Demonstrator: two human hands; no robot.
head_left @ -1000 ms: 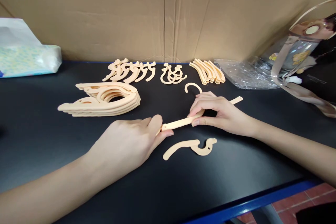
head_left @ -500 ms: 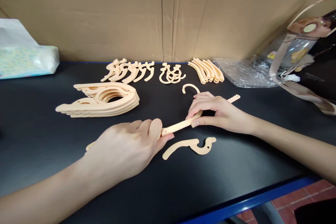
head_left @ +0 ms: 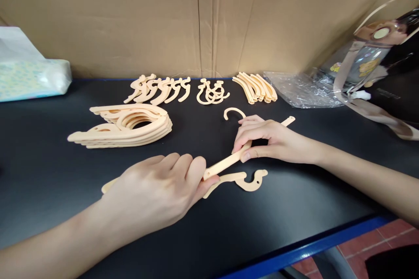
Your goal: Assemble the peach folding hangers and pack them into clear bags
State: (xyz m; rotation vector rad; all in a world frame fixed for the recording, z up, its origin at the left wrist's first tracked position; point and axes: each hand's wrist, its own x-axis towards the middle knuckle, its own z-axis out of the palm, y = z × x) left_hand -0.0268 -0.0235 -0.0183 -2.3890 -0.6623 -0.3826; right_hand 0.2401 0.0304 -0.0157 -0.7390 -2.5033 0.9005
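Both hands grip one cream plastic folding hanger above the black table. My left hand is closed around its left end; a rounded tip pokes out behind the wrist, and the rest there is hidden under the fingers. My right hand pinches the straight bar between thumb and fingers, and the bar's holed end sticks out past the knuckles. A curved hook shows just beyond the right fingertips. Below the hands lies a loose hanger arm with a curved notch, partly covered by my left thumb.
A stack of folded hangers sits at the left. Along the back lie notched arms, hooks and straight bars. A clear plastic bag, a strapped bottle and a tissue pack stand near the cardboard wall.
My left hand has lowered slightly, tilting the bar more steeply, and its thumb now overlaps the loose arm. My right hand keeps its pinch. The whole view has shifted a little.
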